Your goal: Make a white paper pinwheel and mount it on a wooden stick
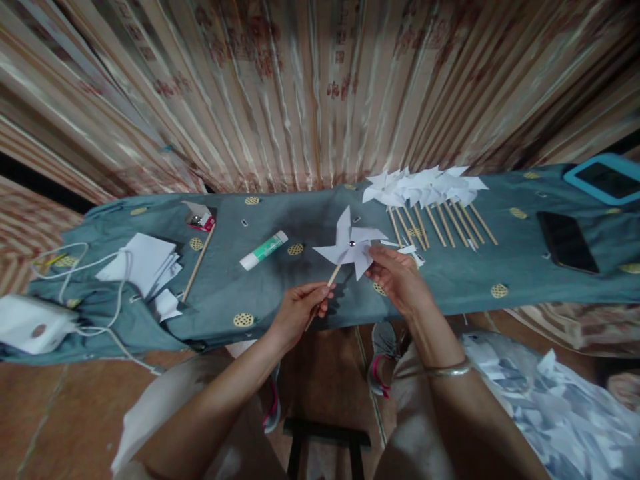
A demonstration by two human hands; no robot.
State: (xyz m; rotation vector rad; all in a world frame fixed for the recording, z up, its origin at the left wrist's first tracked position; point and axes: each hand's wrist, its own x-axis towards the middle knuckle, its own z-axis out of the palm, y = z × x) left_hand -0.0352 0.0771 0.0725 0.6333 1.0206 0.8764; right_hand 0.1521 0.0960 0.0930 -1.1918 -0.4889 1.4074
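Note:
A white paper pinwheel (351, 244) on a thin wooden stick is held over the blue-grey cloth (500, 263) covering the table. My left hand (299, 308) is closed around the lower part of the stick. My right hand (397, 277) pinches a blade of the pinwheel at its right side, close to the silver pin in its centre. A row of several finished white pinwheels (425, 187) with wooden sticks lies on the cloth just beyond my right hand.
A green-and-white glue stick (263, 250) and a loose wooden stick (199, 261) lie left of centre. Cut white paper squares (141, 263), a small red box (200, 217) and a white charger with cable (30, 323) sit at left. A dark phone (567, 241) and blue-cased tablet (605, 179) lie right.

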